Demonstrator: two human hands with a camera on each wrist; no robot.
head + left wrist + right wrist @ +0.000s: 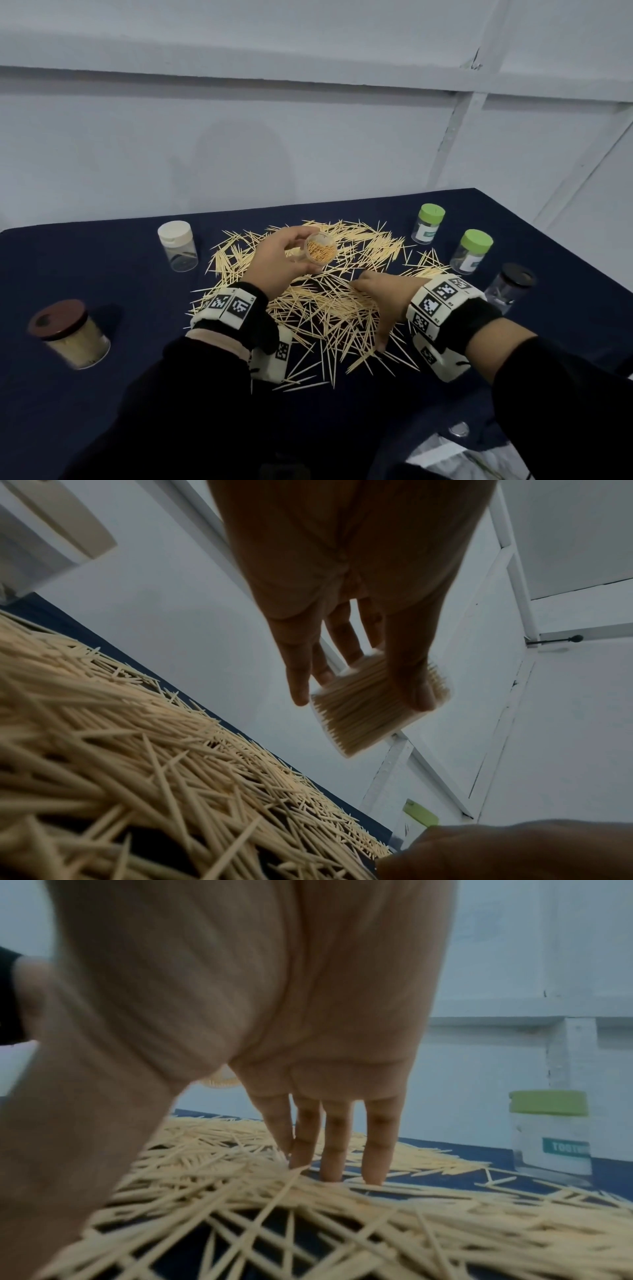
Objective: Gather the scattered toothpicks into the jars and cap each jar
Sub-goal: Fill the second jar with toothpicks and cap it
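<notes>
Four straight right hand point(274, 1042) fingers press toothpicks point(274, 1218); left hand point(277, 260) grips open jar point(320, 251).

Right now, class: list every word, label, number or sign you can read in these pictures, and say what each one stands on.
"TOOT...", mirrored and cut off: teal label on the green-lidded jar, right wrist view.
Labels on the two green-lidded jars in the head view: too small to read.
Black-and-white square markers on the wrist bands: patterns; their tiny digits are unreadable.
Nothing else is legible.
</notes>
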